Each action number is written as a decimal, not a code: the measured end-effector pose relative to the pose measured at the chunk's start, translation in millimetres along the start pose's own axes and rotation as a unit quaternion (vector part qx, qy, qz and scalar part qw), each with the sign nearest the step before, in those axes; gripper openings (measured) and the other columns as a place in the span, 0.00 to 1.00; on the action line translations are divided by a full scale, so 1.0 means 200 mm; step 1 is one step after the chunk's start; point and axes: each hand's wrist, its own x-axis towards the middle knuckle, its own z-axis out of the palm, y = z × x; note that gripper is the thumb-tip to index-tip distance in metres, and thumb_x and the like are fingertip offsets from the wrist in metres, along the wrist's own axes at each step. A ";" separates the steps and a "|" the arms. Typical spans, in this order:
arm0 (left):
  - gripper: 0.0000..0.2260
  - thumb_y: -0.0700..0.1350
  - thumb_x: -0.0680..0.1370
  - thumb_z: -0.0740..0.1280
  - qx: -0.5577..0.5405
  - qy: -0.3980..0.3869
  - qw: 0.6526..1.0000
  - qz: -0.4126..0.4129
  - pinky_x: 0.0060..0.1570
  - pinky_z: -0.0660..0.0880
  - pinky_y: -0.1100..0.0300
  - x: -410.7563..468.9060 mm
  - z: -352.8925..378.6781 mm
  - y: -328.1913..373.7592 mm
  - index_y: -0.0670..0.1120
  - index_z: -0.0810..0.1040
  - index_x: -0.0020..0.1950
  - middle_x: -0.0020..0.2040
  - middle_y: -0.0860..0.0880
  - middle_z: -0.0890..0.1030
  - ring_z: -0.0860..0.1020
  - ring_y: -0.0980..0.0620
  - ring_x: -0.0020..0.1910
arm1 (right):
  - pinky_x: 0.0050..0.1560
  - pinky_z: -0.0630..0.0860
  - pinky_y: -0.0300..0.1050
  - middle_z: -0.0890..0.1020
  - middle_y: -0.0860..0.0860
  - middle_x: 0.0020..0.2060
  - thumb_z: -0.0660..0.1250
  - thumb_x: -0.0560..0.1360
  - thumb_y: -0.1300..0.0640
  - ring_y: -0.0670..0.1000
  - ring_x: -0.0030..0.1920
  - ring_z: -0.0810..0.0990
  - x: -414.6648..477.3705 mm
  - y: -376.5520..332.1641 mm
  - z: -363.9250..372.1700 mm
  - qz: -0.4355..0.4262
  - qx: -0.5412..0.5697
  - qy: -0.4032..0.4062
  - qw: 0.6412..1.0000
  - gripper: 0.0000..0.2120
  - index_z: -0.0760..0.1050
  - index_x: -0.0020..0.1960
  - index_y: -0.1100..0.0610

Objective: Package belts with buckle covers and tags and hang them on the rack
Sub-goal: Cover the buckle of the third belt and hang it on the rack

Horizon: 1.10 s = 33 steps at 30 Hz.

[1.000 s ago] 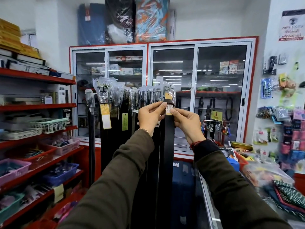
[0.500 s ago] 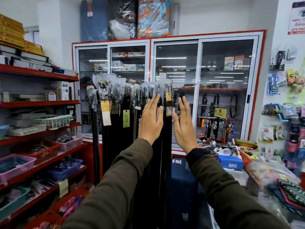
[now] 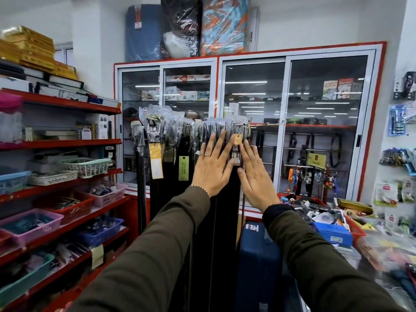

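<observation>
2 flat hands (image 3: 234,171) flank the tagged belt (image 3: 227,221) hanging on the rack (image 3: 265,125).

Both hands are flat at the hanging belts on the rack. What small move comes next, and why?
Probably draw both hands back. The left hand and right hand are open and hold nothing, the black belt with the tan paper tag hangs among the row of plastic-covered buckles, and nothing looks askew, so this belt seems finished.
</observation>
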 end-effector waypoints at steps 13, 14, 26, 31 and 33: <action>0.26 0.51 0.85 0.52 -0.027 0.111 0.993 -0.001 0.81 0.44 0.44 -0.18 -0.29 -0.10 0.48 0.52 0.83 0.84 0.47 0.50 0.45 0.47 0.83 | 0.82 0.47 0.59 0.48 0.46 0.83 0.53 0.84 0.53 0.49 0.83 0.42 -0.04 -0.32 0.08 0.009 0.038 0.085 0.996 0.28 0.49 0.82 0.51; 0.26 0.50 0.85 0.52 -0.031 0.126 0.992 0.000 0.81 0.44 0.43 -0.21 -0.33 -0.13 0.47 0.53 0.83 0.84 0.46 0.51 0.46 0.47 0.83 | 0.82 0.47 0.59 0.49 0.47 0.83 0.54 0.84 0.54 0.49 0.83 0.42 -0.03 -0.37 0.10 0.000 0.047 0.090 0.995 0.28 0.50 0.82 0.52; 0.26 0.46 0.84 0.52 -0.028 0.148 0.988 -0.040 0.80 0.45 0.40 -0.46 -0.57 -0.61 0.47 0.52 0.83 0.84 0.46 0.49 0.45 0.46 0.83 | 0.81 0.48 0.61 0.49 0.50 0.83 0.54 0.83 0.52 0.52 0.83 0.42 0.13 -0.82 0.43 -0.111 0.014 0.035 0.993 0.30 0.49 0.82 0.54; 0.25 0.49 0.85 0.50 -0.039 0.076 0.996 -0.024 0.81 0.47 0.42 -0.44 -0.52 -0.74 0.50 0.52 0.83 0.84 0.53 0.51 0.43 0.51 0.83 | 0.81 0.50 0.61 0.48 0.48 0.83 0.50 0.83 0.50 0.52 0.83 0.41 0.19 -0.83 0.54 -0.093 -0.034 0.017 0.995 0.29 0.48 0.82 0.53; 0.26 0.49 0.85 0.51 -0.050 0.052 0.997 -0.021 0.80 0.49 0.42 -0.42 -0.48 -0.77 0.51 0.51 0.83 0.84 0.54 0.52 0.43 0.51 0.83 | 0.81 0.50 0.60 0.48 0.48 0.83 0.51 0.83 0.51 0.51 0.83 0.41 0.20 -0.81 0.56 -0.081 -0.055 0.009 0.995 0.29 0.47 0.82 0.53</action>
